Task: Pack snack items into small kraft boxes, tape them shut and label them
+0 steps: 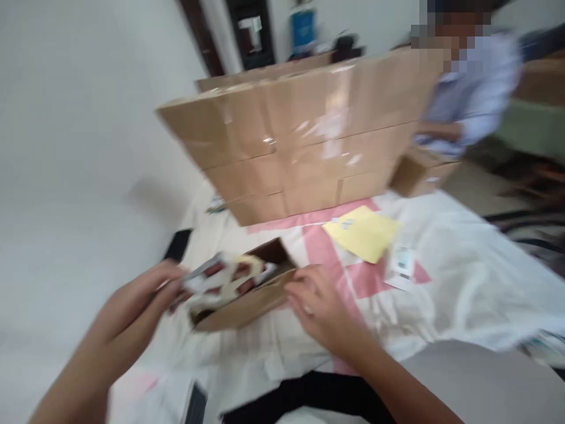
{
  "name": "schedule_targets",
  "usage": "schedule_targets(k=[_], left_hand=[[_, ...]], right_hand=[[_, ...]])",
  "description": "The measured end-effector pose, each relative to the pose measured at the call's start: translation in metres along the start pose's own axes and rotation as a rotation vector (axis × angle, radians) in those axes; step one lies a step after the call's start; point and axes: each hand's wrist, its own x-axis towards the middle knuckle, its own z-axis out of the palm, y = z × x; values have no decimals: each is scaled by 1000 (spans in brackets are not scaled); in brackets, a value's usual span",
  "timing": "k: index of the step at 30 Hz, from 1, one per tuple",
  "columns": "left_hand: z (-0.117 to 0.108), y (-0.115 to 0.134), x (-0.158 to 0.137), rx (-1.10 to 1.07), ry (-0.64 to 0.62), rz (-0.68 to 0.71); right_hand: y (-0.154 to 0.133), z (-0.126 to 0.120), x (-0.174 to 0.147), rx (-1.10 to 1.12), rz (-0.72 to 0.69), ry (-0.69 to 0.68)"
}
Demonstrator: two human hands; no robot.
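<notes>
In the head view, a small open cardboard box [247,306] stands tilted on the bedspread in front of me. My right hand [320,303] pinches the box's near right rim. My left hand [165,285] is at the box's left end, its fingers closed on the edge of a whitish flat packet with dark red patches [229,272]. This packet lies partly inside the box opening. Motion blur hides its exact kind, and my left fingertips are partly hidden behind its edge.
A big taped cardboard panel [304,141] stands upright behind the box. A yellow sheet [364,232] and a small white card [401,265] lie to the right on the bedspread [477,277]. Beyond, a person [477,94] is near another open carton [424,171]. A wall [79,147] borders the left.
</notes>
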Motion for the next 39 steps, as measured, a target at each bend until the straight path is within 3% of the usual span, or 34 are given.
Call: schedule_targets(k=[7,13,18,22,25,27,31,36,39], left_hand=[[-6,12,6,30,-30,39],[-4,11,6,72,-10,62],[-9,19,7,246,97,163],[-9,29,8,444,263,90],[-6,26,14,504,275,89],[-1,21,21,495,148,139],[25,20,37,549,-222,227],[76,30,61,650,-475,257],[83,25,79,506,-665,117]], right_hand=[[6,14,13,51,-63,129],[7,12,20,-49,-43,84],[10,10,22,-21,9,66],[9,8,22,-8,-15,31],[10,6,22,7,-50,-21],[12,5,22,19,-59,-30],[14,5,21,48,-67,-90],[14,6,21,53,-60,-126],[16,6,20,64,-57,-117]])
